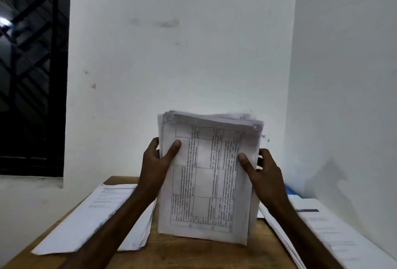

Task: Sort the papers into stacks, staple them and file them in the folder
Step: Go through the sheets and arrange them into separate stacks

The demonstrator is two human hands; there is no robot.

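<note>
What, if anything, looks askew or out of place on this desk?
The thick white printed paper stack, held upright on the brown wooden table by the left hand and right hand, is ragged: its top edges fan out unevenly. The flat white paper pile reaches the table's left edge, possibly overhanging.

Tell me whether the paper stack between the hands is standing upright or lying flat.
Upright: the paper stack stands on its bottom edge on the table, left hand and right hand gripping its sides.
</note>
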